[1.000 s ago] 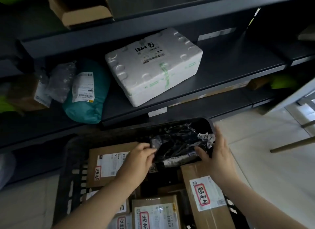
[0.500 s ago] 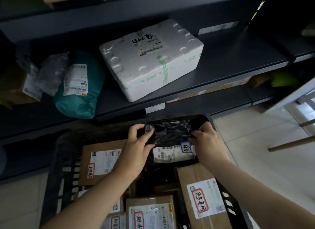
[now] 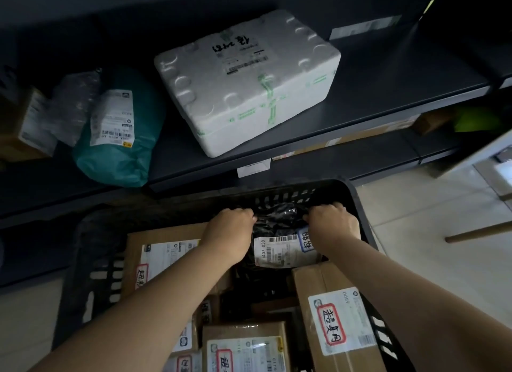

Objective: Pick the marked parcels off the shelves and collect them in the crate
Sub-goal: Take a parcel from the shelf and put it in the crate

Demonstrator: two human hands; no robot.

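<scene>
Curled fingers [image 3: 245,213] of left hand [image 3: 228,231] and right hand [image 3: 333,223] grip the crinkled black plastic parcel's [image 3: 277,219] side edges, inside the black slatted crate [image 3: 288,197] by its far wall; brown cardboard boxes [image 3: 327,283] crowd the near side.

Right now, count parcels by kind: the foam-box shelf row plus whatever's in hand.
Foam box: 1
Teal bag: 1
Clear plastic bag: 1
Cardboard box: 1
Black bag, gripped by left hand and right hand: 1
Total: 5
</scene>
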